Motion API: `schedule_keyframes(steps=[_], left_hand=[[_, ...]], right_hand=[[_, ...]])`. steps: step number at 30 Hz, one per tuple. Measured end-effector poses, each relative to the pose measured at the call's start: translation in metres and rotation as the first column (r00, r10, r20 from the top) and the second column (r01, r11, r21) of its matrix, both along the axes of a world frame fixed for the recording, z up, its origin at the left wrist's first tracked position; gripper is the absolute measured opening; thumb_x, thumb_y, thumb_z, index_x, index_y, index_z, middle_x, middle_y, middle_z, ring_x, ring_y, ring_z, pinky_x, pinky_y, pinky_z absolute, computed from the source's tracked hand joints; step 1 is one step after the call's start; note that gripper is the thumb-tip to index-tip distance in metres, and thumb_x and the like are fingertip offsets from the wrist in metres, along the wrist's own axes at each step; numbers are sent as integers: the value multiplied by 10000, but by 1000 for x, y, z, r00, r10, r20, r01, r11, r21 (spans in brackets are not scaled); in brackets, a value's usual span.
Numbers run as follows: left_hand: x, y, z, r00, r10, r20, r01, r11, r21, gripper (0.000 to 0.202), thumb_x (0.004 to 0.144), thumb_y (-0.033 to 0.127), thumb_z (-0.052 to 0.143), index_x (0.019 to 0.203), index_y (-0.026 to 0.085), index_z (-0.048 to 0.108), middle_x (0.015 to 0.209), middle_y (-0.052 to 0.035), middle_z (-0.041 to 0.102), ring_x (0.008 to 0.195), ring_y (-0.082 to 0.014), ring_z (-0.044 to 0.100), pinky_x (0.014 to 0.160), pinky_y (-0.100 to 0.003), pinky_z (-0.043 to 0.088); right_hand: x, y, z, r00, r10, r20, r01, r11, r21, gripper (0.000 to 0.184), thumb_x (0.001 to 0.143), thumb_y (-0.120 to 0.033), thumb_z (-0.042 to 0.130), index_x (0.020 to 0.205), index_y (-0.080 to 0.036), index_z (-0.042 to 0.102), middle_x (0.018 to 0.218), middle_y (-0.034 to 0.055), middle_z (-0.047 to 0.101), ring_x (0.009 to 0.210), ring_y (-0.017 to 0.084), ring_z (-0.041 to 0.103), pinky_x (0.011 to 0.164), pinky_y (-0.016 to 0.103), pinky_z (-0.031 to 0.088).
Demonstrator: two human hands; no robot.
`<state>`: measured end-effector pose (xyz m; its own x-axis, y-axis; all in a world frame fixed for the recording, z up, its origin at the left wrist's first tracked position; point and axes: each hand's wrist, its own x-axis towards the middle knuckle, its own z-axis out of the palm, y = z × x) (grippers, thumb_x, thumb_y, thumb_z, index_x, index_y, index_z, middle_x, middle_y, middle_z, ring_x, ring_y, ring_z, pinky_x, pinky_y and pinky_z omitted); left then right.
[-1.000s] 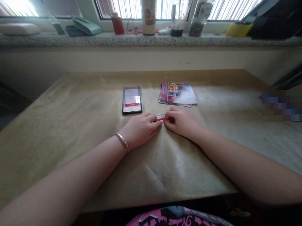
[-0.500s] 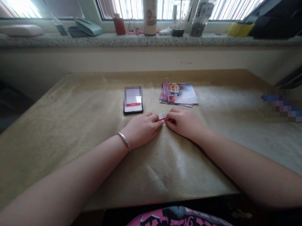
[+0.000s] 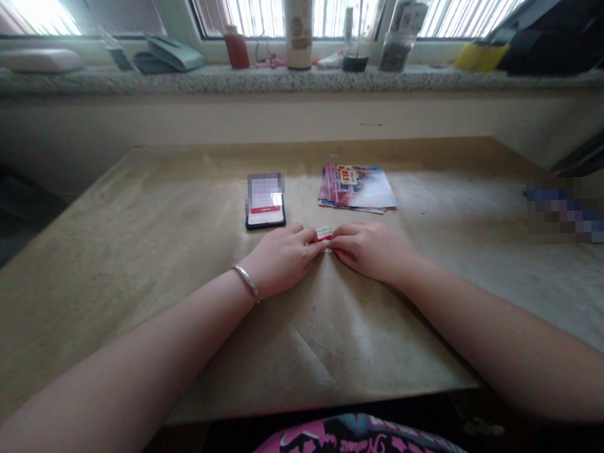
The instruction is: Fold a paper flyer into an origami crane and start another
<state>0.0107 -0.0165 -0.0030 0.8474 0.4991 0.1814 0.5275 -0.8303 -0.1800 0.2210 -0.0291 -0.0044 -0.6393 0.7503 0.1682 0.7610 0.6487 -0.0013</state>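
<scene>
Both of my hands rest on a table covered in tan paper (image 3: 133, 260). My left hand (image 3: 282, 257), with a silver bangle on the wrist, and my right hand (image 3: 370, 249) meet fingertip to fingertip. Between them they pinch a small red and white piece of folded paper (image 3: 324, 234), mostly hidden by the fingers. Just beyond my left hand lies a black phone (image 3: 264, 201) with its screen lit. A stack of colourful leaflets (image 3: 356, 187) lies just beyond my right hand.
A granite window ledge (image 3: 275, 81) behind the table holds a red cup (image 3: 236, 50), a tall white bottle (image 3: 298, 26), a green pouch (image 3: 172, 53) and a yellow object (image 3: 477, 58). A blurred item (image 3: 571, 211) lies at the table's right edge.
My hands have stayed pinched on the small paper; the fingers of the right hand have shifted slightly over it. Nothing else has moved.
</scene>
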Motion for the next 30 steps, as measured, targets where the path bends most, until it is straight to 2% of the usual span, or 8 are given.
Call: schedule_keyframes(steps=[8, 21, 27, 30], left_hand=[[1, -2, 3, 1000, 6, -10, -6, 1000, 0, 334, 891, 175, 463, 1178, 171, 632, 1001, -86, 643, 866, -208, 548, 750, -330, 482], [-4, 2, -1, 1000, -10, 10, 10, 1000, -28, 335, 859, 186, 505, 1166, 184, 638, 1012, -88, 631, 905, -216, 544, 792, -338, 462], [-4, 3, -3, 1000, -21, 23, 21, 999, -24, 353, 865, 175, 495, 1195, 176, 622, 1018, -89, 630, 901, -210, 538, 805, -333, 463], [-4, 3, -2, 1000, -21, 19, 21, 1000, -19, 358, 862, 171, 498, 1198, 174, 619, 1017, -88, 631, 899, -209, 538, 799, -330, 461]], right_hand=[[-5, 0, 6, 996, -70, 53, 69, 997, 35, 290, 919, -301, 458, 981, -225, 732, 1023, 50, 688, 869, 193, 611, 664, 299, 376], [-4, -4, 15, 989, -137, 61, 139, 990, -31, 293, 889, -294, 457, 857, -224, 740, 910, 37, 687, 803, 175, 608, 603, 290, 318], [0, -1, 10, 996, -66, 53, 67, 998, -17, 283, 883, -281, 468, 1042, -225, 696, 951, 56, 677, 853, 190, 592, 655, 288, 344], [1, -1, 9, 997, -47, 63, 48, 999, -6, 288, 887, -281, 466, 1059, -233, 691, 964, 59, 673, 856, 194, 588, 661, 292, 345]])
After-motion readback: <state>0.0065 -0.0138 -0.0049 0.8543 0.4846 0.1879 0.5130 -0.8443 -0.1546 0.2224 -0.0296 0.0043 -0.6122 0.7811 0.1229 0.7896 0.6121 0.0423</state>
